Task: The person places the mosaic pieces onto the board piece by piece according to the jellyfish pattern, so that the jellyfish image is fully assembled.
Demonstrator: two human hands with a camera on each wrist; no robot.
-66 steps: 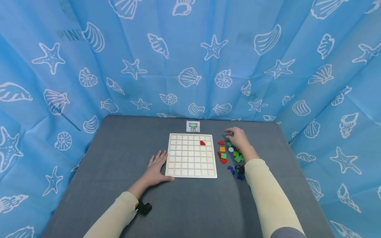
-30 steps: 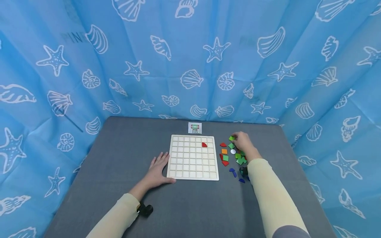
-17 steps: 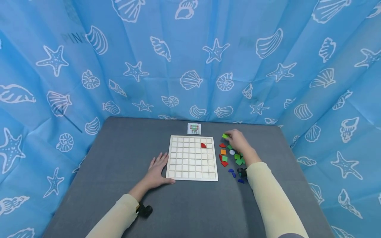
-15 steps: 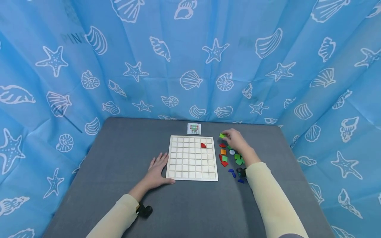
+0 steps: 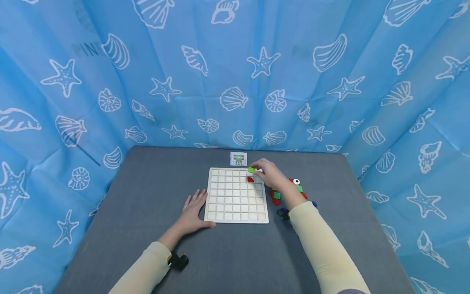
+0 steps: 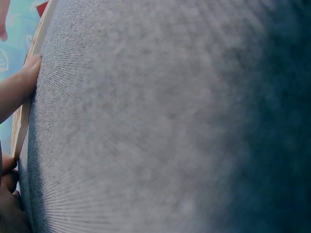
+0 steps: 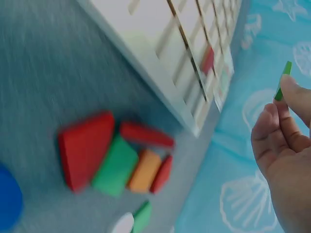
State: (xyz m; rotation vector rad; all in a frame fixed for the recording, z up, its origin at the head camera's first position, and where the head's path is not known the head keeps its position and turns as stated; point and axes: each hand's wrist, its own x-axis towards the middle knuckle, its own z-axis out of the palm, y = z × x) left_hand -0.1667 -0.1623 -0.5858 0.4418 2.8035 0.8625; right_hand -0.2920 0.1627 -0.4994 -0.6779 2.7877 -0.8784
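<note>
My right hand (image 5: pixel 271 173) pinches a light green square tile (image 5: pixel 251 169) between thumb and fingertips, over the far row of a pale gridded board (image 5: pixel 228 200). The right wrist view shows this green tile (image 7: pixel 283 80) edge-on, raised above the board. Just in front of it, a red quarter-circle piece (image 5: pixel 250 179) lies in one of the board's cells. My left hand (image 5: pixel 191 211) rests with spread fingers along the board's left side, its thumb at the near edge. In the left wrist view that thumb (image 6: pixel 26 77) touches the board's side.
Right of the board lie loose pieces, among them a red one (image 7: pixel 85 150), a green one (image 7: pixel 116 167), an orange one (image 7: pixel 145 170) and a blue one (image 7: pixel 7 199). My right forearm covers some. A small pattern card (image 5: pixel 238 158) lies behind the board on the grey table (image 5: pixel 235 261).
My right hand has picked up the green tile from the loose pieces and carried it left to above the board's far row. The left hand has stayed at the board's corner.
</note>
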